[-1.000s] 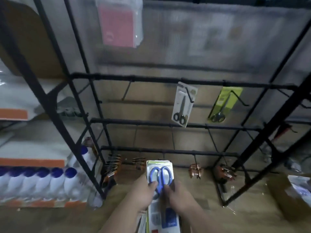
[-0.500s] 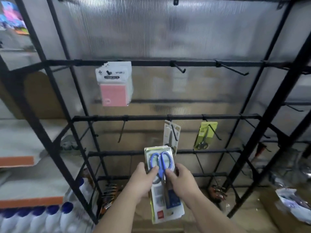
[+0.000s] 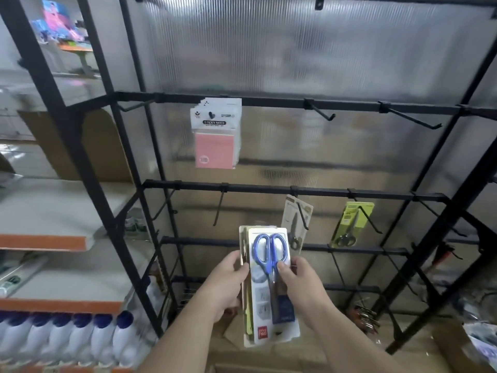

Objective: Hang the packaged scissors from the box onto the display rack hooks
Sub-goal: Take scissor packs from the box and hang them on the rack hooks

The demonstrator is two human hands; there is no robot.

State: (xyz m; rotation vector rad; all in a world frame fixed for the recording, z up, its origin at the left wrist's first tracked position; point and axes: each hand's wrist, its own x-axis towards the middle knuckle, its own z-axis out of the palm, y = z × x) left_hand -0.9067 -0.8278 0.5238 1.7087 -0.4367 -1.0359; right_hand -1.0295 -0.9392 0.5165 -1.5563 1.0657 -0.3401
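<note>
Pink "STICKY NOTE" pack (image 3: 215, 135) hangs on the display rack (image 3: 269, 102). Lower down, left hand (image 3: 226, 284) fingers curl round the stack of packaged scissors (image 3: 265, 292), right hand (image 3: 301, 286) pinches the blue-handled front pack, in front of the hooks. Grey pack (image 3: 297, 219) and yellow-green pack (image 3: 352, 224) of scissors already hang right.

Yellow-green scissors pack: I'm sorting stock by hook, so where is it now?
Head view, right of centre: the yellow-green scissors pack hangs from a hook on the crossbar, just right of the grey-carded pack, above-right of the blue-handled pack.

Dim, bluish indoor light; soft motion blur throughout, wide-angle bending at the edges, faint glare on ribbed panel (image 3: 295, 49).
</note>
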